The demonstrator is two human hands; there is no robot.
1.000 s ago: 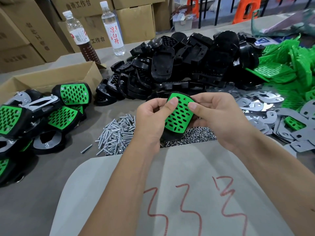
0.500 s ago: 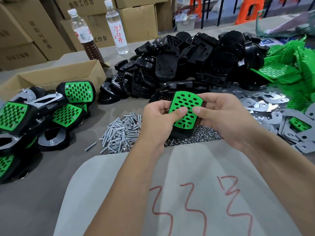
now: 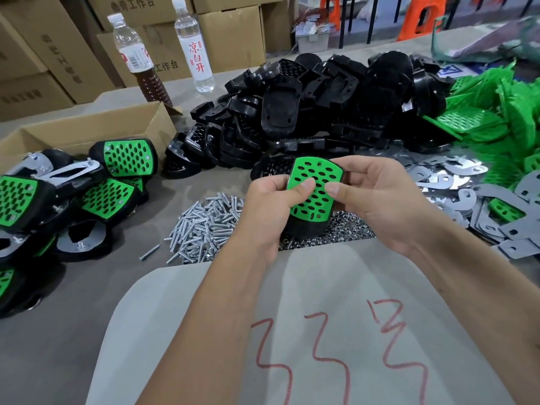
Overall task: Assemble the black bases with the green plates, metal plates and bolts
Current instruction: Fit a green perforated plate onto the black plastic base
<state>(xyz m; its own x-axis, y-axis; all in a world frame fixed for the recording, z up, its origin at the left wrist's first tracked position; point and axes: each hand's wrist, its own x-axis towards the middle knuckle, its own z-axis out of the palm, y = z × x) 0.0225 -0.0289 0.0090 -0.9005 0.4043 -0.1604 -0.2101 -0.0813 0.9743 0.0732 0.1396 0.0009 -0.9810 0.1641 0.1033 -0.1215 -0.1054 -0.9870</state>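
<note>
We worked at a grey table whose near part was covered by a pale sheet marked with red scrawls. Brown cardboard cartons stood stacked behind the far edge, and an open cardboard box lay on the table at the left.

The largest heap was the pile of black bases across the middle of the far side. To its right sprawled the loose green plates, and in front of those the flat metal plates lay scattered, some shiny and some dull grey. At the left sat a cluster of finished assemblies, black bodies with green perforated faces, a few turned to show metal plates and bolt ends.

Two bottles stood at the back, one with brown liquid and one clear with red characters.

Just beyond the pale sheet lay the pile of bolts, and to its right a smaller heap of nuts, partly hidden behind our hands.

Above those piles we held one black base with a green plate lying against its face, tilted toward us, with the black body showing below the plate's lower edge. Our left hand gripped the piece from the left, fingers curled behind it and thumb pressed on the green face. Our right hand gripped it from the right in the same way, thumb on the face just beside the left thumb, fingers wrapped behind the upper edge.
</note>
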